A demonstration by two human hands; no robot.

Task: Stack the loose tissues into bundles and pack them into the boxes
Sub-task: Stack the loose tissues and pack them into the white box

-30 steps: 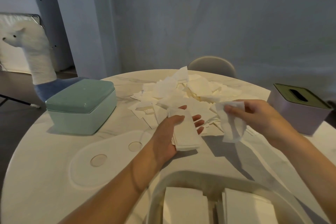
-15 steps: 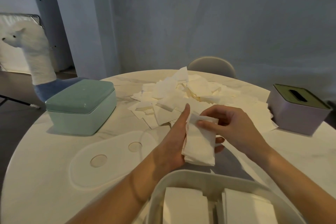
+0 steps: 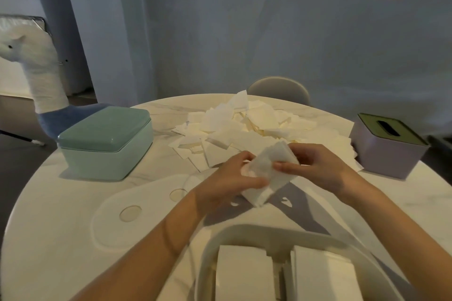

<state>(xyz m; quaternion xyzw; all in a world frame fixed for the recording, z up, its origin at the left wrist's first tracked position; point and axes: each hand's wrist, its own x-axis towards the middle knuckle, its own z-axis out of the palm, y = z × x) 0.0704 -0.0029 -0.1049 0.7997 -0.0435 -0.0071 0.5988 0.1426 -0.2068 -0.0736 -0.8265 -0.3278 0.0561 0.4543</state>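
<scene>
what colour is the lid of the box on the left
Teal green, darker than its pale mint base; the lid shows clearly in the head view.

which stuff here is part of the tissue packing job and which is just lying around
In the job: bundle held by left hand and right hand; loose tissues; green box; purple box; open box holding two bundles.

Lying about: toy llama; chair; lid.

A pale blue wall (image 3: 195,32) (dimly lit) rises behind a round marble table (image 3: 61,215).
</scene>
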